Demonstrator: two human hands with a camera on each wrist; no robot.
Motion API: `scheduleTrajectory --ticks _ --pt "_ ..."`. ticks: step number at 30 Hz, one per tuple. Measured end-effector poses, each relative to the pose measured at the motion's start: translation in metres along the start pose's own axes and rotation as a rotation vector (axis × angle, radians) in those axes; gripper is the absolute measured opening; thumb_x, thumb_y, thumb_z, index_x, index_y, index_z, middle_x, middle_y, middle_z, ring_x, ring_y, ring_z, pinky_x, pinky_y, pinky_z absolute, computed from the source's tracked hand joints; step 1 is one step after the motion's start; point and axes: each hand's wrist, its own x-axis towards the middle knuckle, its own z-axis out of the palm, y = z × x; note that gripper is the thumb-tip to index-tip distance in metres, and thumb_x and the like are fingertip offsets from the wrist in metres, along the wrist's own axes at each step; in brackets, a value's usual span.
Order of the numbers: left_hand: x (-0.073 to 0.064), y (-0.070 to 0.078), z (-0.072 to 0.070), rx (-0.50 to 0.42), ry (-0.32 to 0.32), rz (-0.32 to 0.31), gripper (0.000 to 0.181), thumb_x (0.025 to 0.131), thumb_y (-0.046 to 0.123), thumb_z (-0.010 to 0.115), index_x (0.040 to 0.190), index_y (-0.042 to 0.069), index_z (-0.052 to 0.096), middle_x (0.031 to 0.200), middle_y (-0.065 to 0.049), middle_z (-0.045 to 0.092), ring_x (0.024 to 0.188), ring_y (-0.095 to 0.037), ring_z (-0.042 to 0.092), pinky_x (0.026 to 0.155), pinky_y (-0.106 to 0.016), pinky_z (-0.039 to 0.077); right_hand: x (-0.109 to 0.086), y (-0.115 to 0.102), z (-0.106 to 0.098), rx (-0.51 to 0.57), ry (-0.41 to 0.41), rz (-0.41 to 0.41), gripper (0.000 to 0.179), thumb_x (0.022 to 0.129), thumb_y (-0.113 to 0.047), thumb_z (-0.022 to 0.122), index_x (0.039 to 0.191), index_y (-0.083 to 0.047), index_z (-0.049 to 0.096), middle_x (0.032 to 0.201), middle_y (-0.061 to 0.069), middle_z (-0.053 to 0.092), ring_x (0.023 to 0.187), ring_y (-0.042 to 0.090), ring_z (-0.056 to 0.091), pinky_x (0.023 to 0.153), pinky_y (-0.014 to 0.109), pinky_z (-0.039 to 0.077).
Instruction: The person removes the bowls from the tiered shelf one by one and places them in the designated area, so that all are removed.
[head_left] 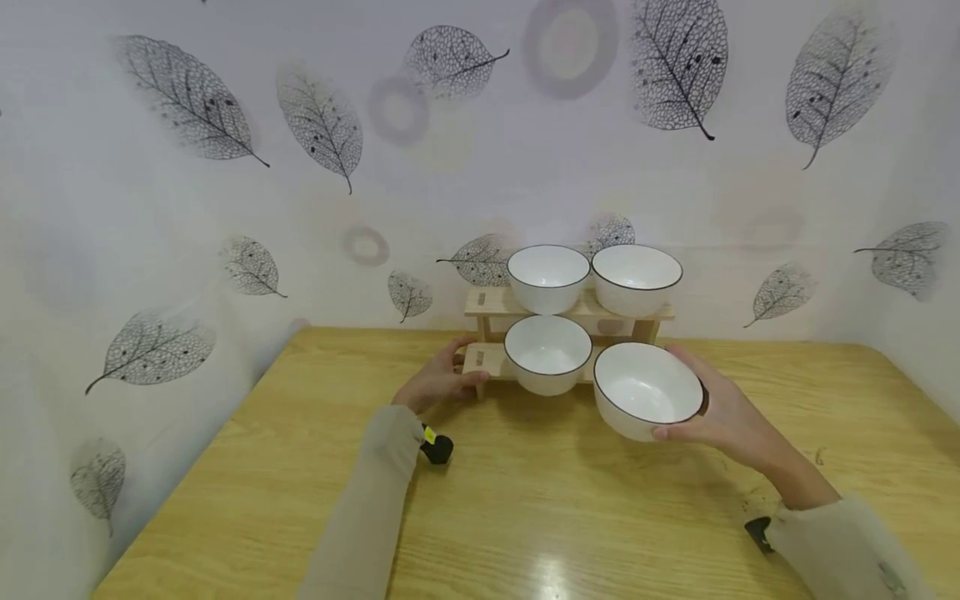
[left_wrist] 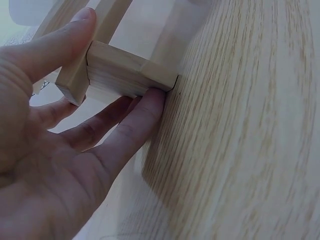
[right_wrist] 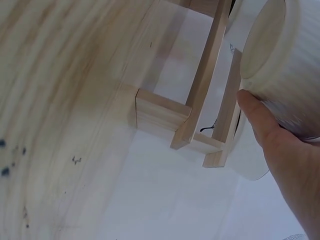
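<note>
The right hand [head_left: 716, 412] pinches the bowl [head_left: 645, 387], best held level and clear of the neighbour bowl [head_left: 547, 354] left of that grip, while the left hand [head_left: 441, 379] grips the rack [head_left: 493, 360].

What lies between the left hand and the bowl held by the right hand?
The lower wooden shelf, with another black-rimmed white bowl standing on it; the head view shows this.

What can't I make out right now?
Head: some fingers of the right hand, hidden by its bowl.
Head: marks on the wooden rack, too small to read.
Left wrist: left hand, partly cut off by left edge.
Right wrist: that bowl, partly cut off by right edge.
</note>
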Motion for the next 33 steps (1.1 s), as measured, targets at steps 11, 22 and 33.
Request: scheduleTrajectory --ticks 11,22,33 --pt "-0.002 0.004 0.000 0.059 0.023 0.000 0.072 0.098 0.008 0.069 0.157 0.007 0.028 0.141 -0.030 0.045 0.117 -0.037 0.056 0.091 -0.043 0.056 -0.002 -0.014 0.009 -0.027 -0.007 -0.074 0.115 0.062 -0.004 0.095 0.155 0.006 0.028 0.148 0.036 0.039 0.121 0.051 0.050 0.098 0.046 0.047" --pt "-0.002 0.004 0.000 0.061 0.014 0.010 0.074 0.097 0.011 0.070 0.157 0.005 0.027 0.140 -0.033 0.044 0.111 -0.034 0.059 0.088 -0.039 0.057 -0.003 -0.028 0.021 0.057 -0.054 -0.145 0.118 0.058 -0.002 0.095 0.155 0.005 0.029 0.145 0.035 0.041 0.117 0.048 0.052 0.090 0.027 0.048" --pt "0.003 0.000 0.000 0.003 0.021 -0.028 0.072 0.098 0.004 0.067 0.158 0.008 0.027 0.144 -0.033 0.042 0.113 -0.037 0.059 0.093 -0.046 0.055 0.007 -0.033 0.040 0.084 -0.097 -0.216 0.115 0.057 -0.007 0.096 0.151 0.010 0.032 0.140 0.031 0.051 0.116 0.044 0.054 0.096 0.038 0.048"
